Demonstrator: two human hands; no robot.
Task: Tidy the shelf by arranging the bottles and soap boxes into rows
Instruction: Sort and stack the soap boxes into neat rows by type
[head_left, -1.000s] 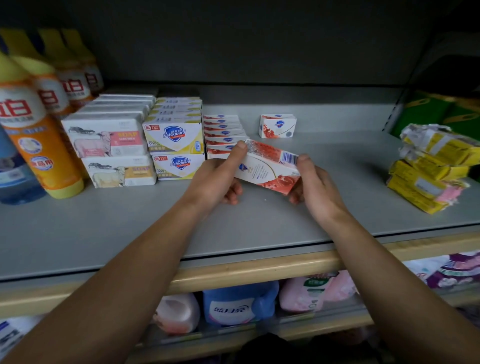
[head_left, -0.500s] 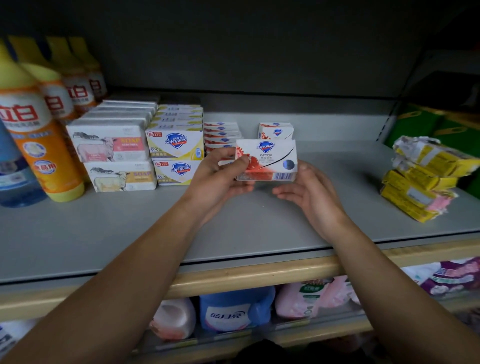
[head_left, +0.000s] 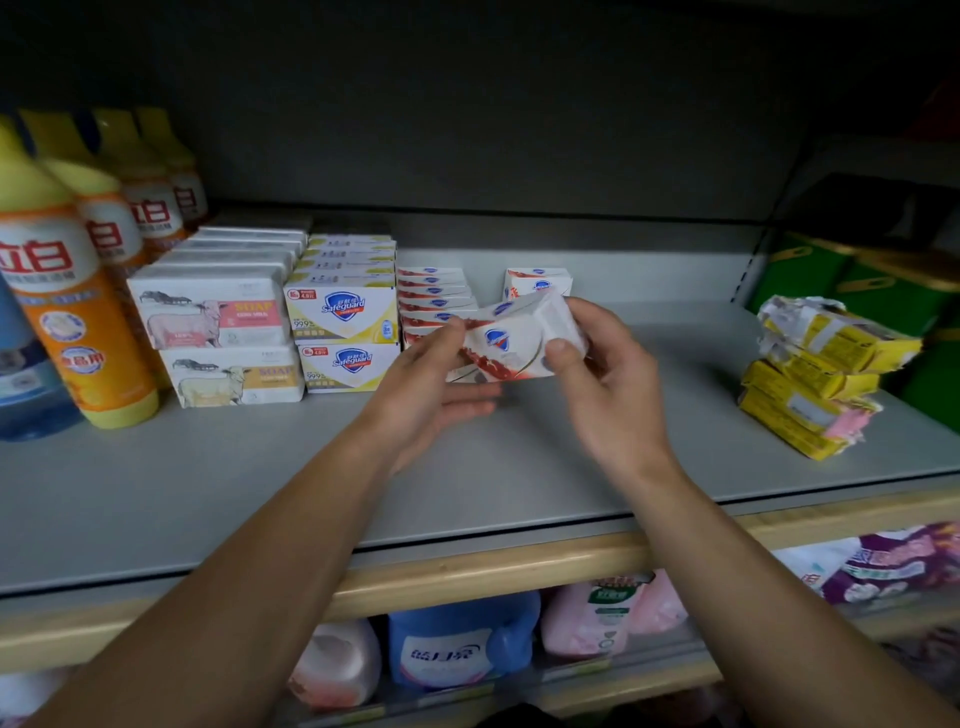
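A white and red soap box (head_left: 511, 340) is held tilted above the grey shelf (head_left: 208, 493). My right hand (head_left: 605, 384) grips its right end, thumb on the front. My left hand (head_left: 434, 387) touches its left end with thumb and fingertips, the other fingers loosely extended below. Behind it runs a row of matching red and white boxes (head_left: 434, 293), and one more red and white box (head_left: 537, 283) stands apart at the back. Left of these are stacked yellow Safeguard boxes (head_left: 343, 317), sheep soap boxes (head_left: 213, 317) and orange bottles with yellow caps (head_left: 67, 291).
A pile of crumpled yellow soap packs (head_left: 815, 374) lies at the shelf's right side, with green boxes (head_left: 810, 275) behind. A blue bottle (head_left: 21, 374) stands at the far left. Blue and pink detergent jugs (head_left: 462, 644) sit on the shelf below.
The red and white box went from upright and facing me to tilted. My right hand, which was below it, now grips its right end; my left hand has loosened.
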